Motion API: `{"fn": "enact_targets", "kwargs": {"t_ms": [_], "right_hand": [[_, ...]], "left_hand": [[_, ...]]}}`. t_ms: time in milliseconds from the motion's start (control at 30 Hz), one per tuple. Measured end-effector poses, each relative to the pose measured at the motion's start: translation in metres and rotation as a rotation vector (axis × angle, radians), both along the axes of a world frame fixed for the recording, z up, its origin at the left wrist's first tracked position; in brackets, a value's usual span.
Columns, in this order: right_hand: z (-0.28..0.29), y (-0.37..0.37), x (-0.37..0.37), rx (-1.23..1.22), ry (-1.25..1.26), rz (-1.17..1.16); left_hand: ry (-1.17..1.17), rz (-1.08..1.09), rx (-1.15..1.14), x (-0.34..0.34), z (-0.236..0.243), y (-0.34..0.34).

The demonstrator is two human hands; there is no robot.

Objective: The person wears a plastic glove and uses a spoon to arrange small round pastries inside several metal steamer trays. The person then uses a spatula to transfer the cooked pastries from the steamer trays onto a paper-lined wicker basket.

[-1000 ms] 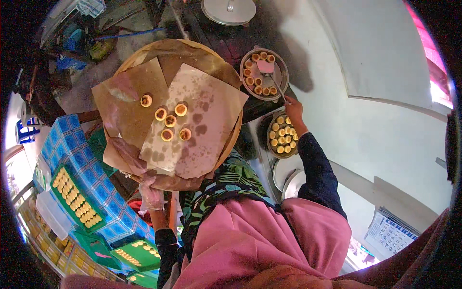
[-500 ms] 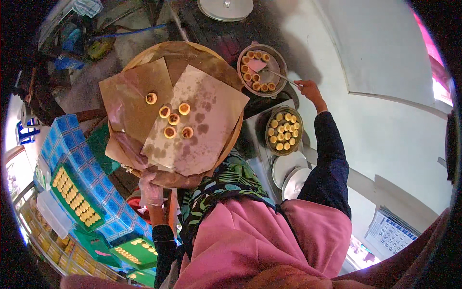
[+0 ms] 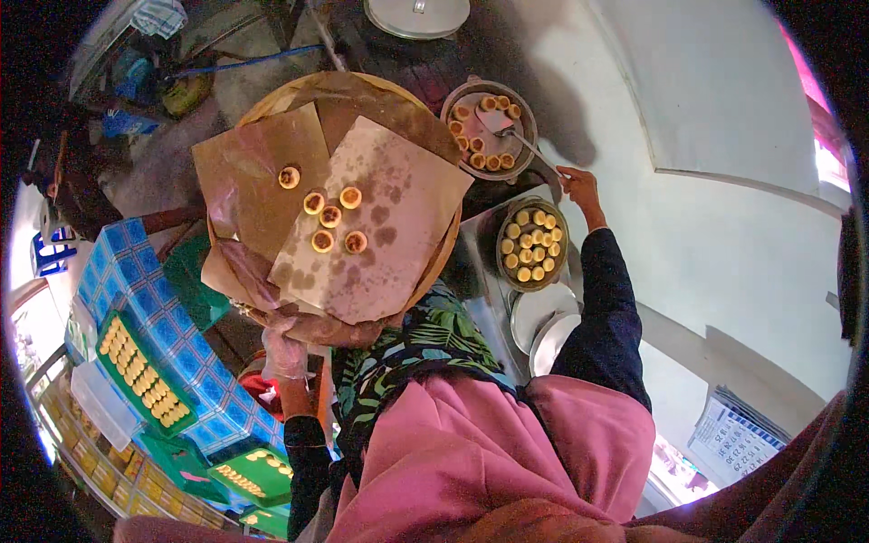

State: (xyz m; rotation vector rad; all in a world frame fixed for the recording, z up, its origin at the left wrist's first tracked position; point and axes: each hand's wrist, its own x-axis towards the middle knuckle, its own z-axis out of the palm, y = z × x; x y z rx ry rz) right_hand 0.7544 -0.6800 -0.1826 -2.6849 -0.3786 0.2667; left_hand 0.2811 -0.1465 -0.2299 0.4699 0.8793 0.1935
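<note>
My right hand [image 3: 584,192] is closed on the handle of a spatula [image 3: 540,157]. Its flat blade rests over a round pan [image 3: 445,116], among small round cakes with browned tops [image 3: 493,163]. In a clear plastic glove, my left hand [image 3: 285,355] grips the near edge of a wide round tray [image 3: 262,107], its fingers partly hidden by the rim. Sheets of brown paper [image 3: 398,181] line the tray. Several browned cakes [image 3: 330,217] lie on the paper, which has dark grease spots.
Right of the tray, a second pan [image 3: 501,262] holds several pale cakes, with metal lids [image 3: 541,312] nearer me. At left, a blue checked cloth [image 3: 167,303] covers a table with green trays [image 3: 186,418] of pale pieces. Another lid [image 3: 416,20] lies at the far side. A white wall [image 3: 724,163] borders the right.
The spatula blade has shifted right and away from me inside the pan, over the far-side cakes. My right hand has come slightly nearer. The tray has shifted slightly; its cakes keep their places.
</note>
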Motion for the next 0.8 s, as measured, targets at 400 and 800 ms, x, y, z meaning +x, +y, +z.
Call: {"fn": "enact_targets", "kwargs": {"t_ms": [400,800], "right_hand": [[0.067,0.009,-0.061,-0.066,0.063,-0.201],[0.187,0.13,-0.16,-0.124,0.08,0.143]], "left_hand": [[0.062,-0.035,0.121,0.005,0.01,-0.001],[-0.05,-0.154,0.247,0.004,-0.028,0.01]]}}
